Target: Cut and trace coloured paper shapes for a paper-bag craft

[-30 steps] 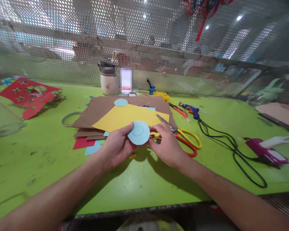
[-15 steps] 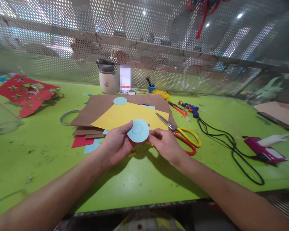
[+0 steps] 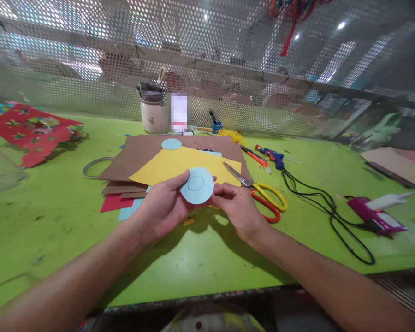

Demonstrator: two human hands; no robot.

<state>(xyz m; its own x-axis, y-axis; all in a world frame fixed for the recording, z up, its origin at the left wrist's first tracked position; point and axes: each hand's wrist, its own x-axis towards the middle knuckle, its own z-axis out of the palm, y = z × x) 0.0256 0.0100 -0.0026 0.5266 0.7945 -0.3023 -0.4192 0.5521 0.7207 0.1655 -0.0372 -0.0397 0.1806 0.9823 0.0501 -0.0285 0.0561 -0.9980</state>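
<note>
My left hand (image 3: 164, 207) and my right hand (image 3: 240, 210) together hold a light blue paper disc (image 3: 197, 185) with a smaller circle drawn in its middle. The left fingers grip its left edge, the right fingertips pinch its right edge. The disc is lifted a little above the green table (image 3: 200, 258), in front of a yellow sheet (image 3: 180, 165) lying on brown card (image 3: 138, 154). A second light blue disc (image 3: 171, 144) lies on the brown card. Scissors (image 3: 263, 193) with yellow and red handles lie just right of my right hand.
A white lidded jar (image 3: 153, 113) stands at the back by a perforated metal screen. A blue glue gun (image 3: 271, 154) with a black cable (image 3: 332, 216), an orange cutter (image 3: 256, 157), a pink tool (image 3: 376, 214) lie to the right. Red cut-out paper (image 3: 31, 129) and a tape ring (image 3: 94, 167) lie left.
My right hand drew back from beside the scissors to the disc's right edge. Both hands keep the disc, and the view shifted slightly.
</note>
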